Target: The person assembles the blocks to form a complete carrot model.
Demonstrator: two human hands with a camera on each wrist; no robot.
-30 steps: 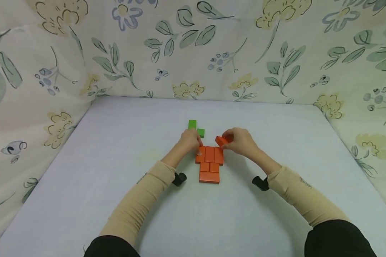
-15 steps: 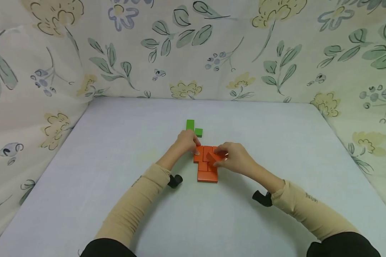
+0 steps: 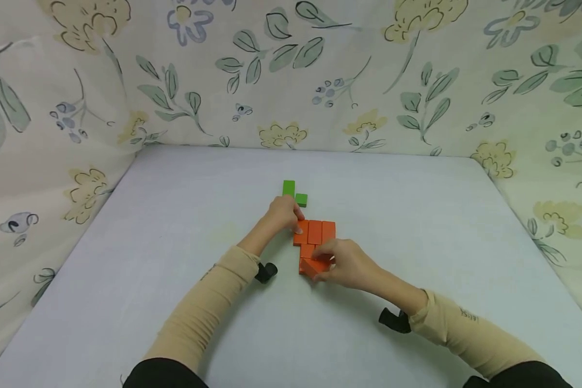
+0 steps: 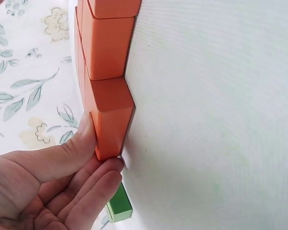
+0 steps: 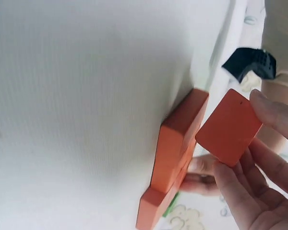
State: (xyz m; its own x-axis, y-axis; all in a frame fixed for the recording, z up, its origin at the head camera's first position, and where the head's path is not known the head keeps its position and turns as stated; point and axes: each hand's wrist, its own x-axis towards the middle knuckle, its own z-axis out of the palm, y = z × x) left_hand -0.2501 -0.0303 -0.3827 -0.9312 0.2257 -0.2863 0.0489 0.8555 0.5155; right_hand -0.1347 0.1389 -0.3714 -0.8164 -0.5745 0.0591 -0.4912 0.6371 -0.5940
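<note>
At far left, a floral cloth (image 3: 89, 194) rises beside and behind a white tabletop (image 3: 126, 258). The left arm, in a tan sleeve (image 3: 208, 304), reaches forward with a small black device (image 3: 265, 272) at the wrist. The left hand (image 3: 281, 214) grasps the far end of an orange corner block (image 3: 301, 235); the left wrist view shows the thumb along one face and fingertips against the end. Just beyond this hand lie a longer green block (image 3: 289, 187), partly hidden by it, and, immediately to the right and slightly nearer the person, a shorter green block (image 3: 301, 200). The corner block is the first of three orange pieces in the layout's far row; a middle block (image 3: 314, 232) and a right-hand block (image 3: 328, 230) adjoin it in sequence. Nearer the person, the layout narrows: a small block (image 3: 307, 251) remains visible, and a wide block (image 5: 185, 112), largely covered in the head view, forms the near end. Over that end, a tilted orange held block (image 3: 314, 267) is pinched between the thumb and fingers of the right hand (image 3: 349, 264); whether it touches the piece beneath cannot be determined. Farther right, a second black device (image 3: 394, 321) sits at the right wrist, below the hand, followed by a second tan sleeve (image 3: 470, 326).
</note>
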